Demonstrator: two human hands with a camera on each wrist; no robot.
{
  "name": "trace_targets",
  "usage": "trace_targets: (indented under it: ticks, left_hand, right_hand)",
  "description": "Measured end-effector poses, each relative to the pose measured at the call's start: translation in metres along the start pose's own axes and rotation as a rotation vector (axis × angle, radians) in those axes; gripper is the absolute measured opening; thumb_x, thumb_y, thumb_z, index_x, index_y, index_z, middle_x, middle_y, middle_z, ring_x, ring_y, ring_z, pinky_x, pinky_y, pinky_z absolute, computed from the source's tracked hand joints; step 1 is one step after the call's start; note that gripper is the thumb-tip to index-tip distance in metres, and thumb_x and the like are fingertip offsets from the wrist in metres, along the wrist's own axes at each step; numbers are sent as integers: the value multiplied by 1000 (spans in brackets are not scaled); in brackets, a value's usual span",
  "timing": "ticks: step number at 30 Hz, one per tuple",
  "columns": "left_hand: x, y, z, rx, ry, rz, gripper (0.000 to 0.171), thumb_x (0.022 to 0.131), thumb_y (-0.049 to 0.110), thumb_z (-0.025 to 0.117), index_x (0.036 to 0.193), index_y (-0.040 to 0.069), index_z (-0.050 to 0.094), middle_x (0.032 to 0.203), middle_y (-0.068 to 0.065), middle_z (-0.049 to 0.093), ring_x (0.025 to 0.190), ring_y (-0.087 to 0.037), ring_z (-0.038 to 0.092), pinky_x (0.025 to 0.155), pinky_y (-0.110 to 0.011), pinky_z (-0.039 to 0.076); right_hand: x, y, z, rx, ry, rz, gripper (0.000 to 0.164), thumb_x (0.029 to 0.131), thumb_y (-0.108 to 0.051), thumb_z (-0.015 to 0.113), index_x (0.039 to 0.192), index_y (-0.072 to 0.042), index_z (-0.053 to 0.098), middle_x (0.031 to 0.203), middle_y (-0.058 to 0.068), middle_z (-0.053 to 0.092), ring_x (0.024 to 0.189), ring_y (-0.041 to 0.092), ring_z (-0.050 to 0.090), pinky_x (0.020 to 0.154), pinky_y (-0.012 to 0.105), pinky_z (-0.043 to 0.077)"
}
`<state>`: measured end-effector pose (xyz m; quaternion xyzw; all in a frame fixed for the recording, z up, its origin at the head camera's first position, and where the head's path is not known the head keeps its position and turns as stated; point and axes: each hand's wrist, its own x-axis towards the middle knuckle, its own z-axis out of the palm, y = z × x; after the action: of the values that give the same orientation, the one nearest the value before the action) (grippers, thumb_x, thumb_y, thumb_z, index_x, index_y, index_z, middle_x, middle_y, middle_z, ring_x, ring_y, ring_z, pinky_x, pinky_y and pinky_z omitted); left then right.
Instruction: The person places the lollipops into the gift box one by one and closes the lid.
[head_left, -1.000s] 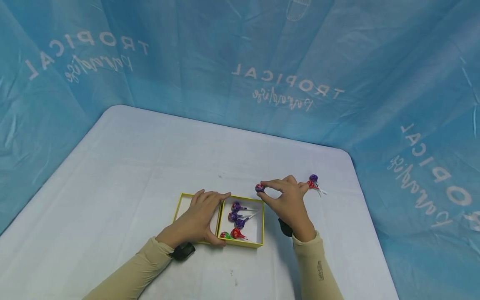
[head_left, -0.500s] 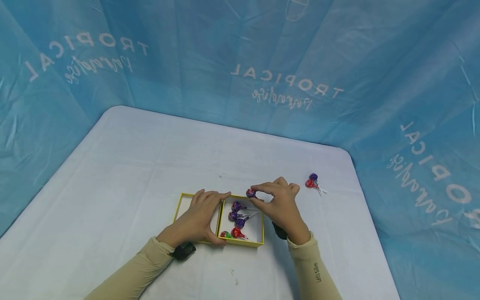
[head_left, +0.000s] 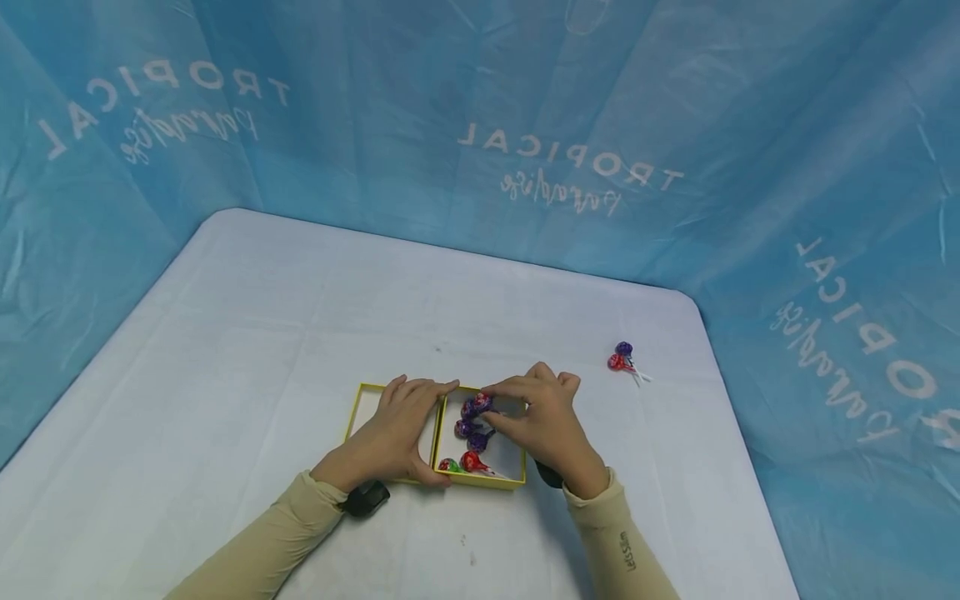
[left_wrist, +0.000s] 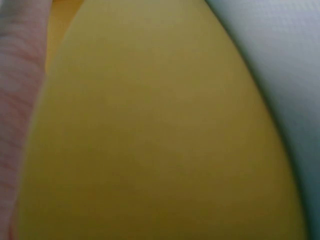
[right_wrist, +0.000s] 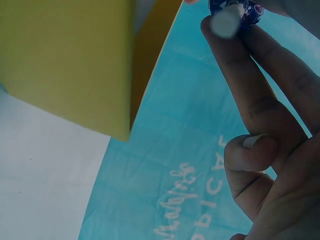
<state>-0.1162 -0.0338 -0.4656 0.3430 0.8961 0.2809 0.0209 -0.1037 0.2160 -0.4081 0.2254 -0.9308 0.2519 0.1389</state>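
My right hand (head_left: 551,429) pinches a purple-wrapped lollipop (head_left: 482,402) between thumb and forefinger, over the back of a yellow-edged box (head_left: 483,480) with a white inside. In the right wrist view, the end of its white stick (right_wrist: 225,24) points at the camera. Below it in the box lie several lollipops: purple ones (head_left: 477,442), a red one (head_left: 471,461) and a green one (head_left: 448,465) in the front left corner. My left hand (head_left: 393,433) spans the box's left side, fingertips at the back edge and thumb at the front, gripping it.
Against the box's left side stands another yellow-edged tray (head_left: 352,410), partly covered by my left hand. A purple lollipop (head_left: 624,348) and a red lollipop (head_left: 617,362) lie at the right on the white table (head_left: 262,333). A blue printed curtain (head_left: 375,167) surrounds the table.
My right hand has moved left and down with the purple lollipop, from beside the box to over its inside. The left hand has stayed in place on the box.
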Motion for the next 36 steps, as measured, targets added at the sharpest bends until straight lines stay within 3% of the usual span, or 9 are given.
trace_targets:
  ticks: [15, 36]
  left_hand:
    - [2, 0, -2, -16, 5, -5, 128, 55, 66, 90, 157, 18, 31, 145, -6, 50, 139, -30, 38, 119, -61, 16]
    - [0, 0, 0, -17, 7, 3, 129, 54, 66, 91, 157, 19, 31, 145, -4, 50, 139, -28, 37, 119, -60, 17]
  right_hand:
    - [-3, -3, 6, -4, -65, -37, 29, 72, -30, 92, 100, -27, 82, 88, -13, 75, 78, 6, 37, 76, 46, 15]
    - [-7, 0, 16, -10, -174, 27, 26, 72, -29, 92, 95, -31, 82, 81, -12, 71, 75, 8, 36, 75, 45, 15]
